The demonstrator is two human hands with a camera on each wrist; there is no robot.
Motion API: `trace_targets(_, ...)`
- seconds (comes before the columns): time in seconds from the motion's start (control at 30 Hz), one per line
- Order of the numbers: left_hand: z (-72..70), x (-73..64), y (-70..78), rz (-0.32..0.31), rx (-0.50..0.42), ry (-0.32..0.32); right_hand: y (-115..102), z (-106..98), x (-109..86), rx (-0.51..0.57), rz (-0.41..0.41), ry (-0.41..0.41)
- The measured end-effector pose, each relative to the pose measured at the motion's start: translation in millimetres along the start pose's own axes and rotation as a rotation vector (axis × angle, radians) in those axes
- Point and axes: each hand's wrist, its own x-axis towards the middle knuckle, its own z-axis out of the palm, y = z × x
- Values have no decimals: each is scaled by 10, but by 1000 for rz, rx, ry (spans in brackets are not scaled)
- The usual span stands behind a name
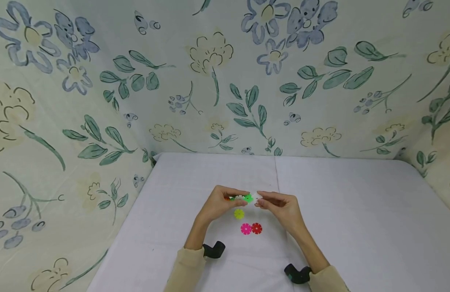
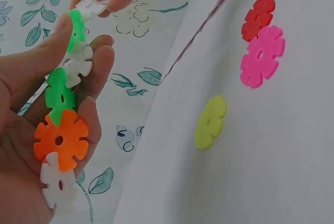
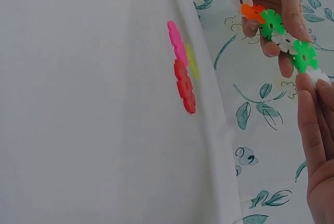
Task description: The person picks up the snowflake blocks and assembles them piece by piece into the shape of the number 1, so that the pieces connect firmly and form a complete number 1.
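Observation:
In the head view, my left hand [image 1: 215, 205] holds a chain of slotted plastic flower discs above the table. The left wrist view shows the chain running from a white disc [image 2: 57, 187] through an orange disc [image 2: 74, 138], a green one [image 2: 56, 91] and another white one [image 2: 82, 66] to a green end disc [image 2: 78, 32]. My left thumb and fingers pinch it near that end. My right hand [image 1: 283, 206] pinches a white flower disc [image 2: 91, 7] against the green end disc. Whether their slots are fully joined is hidden by my fingertips.
On the white-covered table [image 1: 356, 211] lie a yellow disc [image 1: 239, 213], a pink disc [image 1: 246, 229] and a red disc [image 1: 256, 228]. Pink and red touch, below my hands. A flowered cloth [image 1: 210, 81] hangs behind the table. Black wrist mounts [image 1: 215, 250] sit at both sleeves.

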Motion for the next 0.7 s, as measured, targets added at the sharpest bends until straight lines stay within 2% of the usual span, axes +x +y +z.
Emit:
trace_targets(0.17, 8, 6, -6, -7, -20, 1, -16, -12, 8, 4, -12, -13)
trace_targets(0.43, -9, 15, -16, 9, -56, -55, -18, -18, 30, 5, -31, -53)
trace_targets(0.7, 8, 21, -13, 10, -18, -49, 8, 55, 7, -44, -92, -19)
